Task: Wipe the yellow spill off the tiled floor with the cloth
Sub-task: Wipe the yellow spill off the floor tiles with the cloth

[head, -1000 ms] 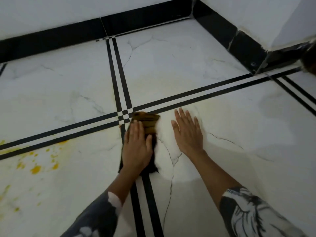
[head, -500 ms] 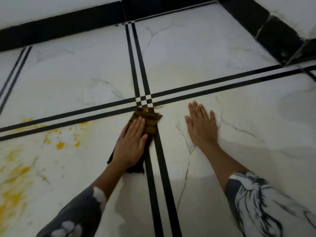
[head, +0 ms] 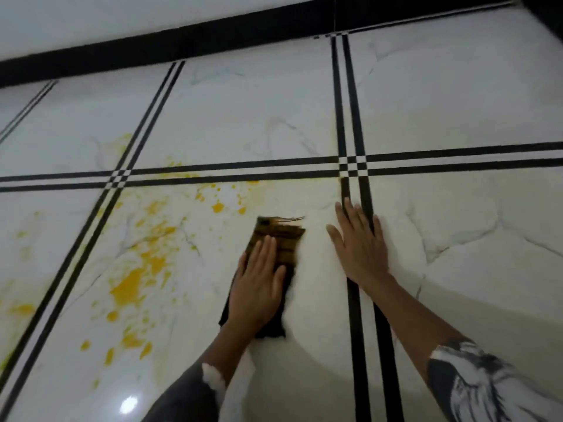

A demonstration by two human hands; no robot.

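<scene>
Two hands spread flat: left hand (head: 258,287) presses one cloth (head: 274,260), right hand (head: 359,245) on tiled floor (head: 243,117)

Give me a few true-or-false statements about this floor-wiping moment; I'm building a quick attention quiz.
1. The left hand presses flat on the cloth. True.
2. The right hand grips a second cloth. False: it lies bare and flat on the floor.
3. The yellow spill lies left of the cloth. True.
4. The spill is fully wiped away. False: many yellow blotches remain.
5. The right hand rests across the black double stripe. True.
</scene>
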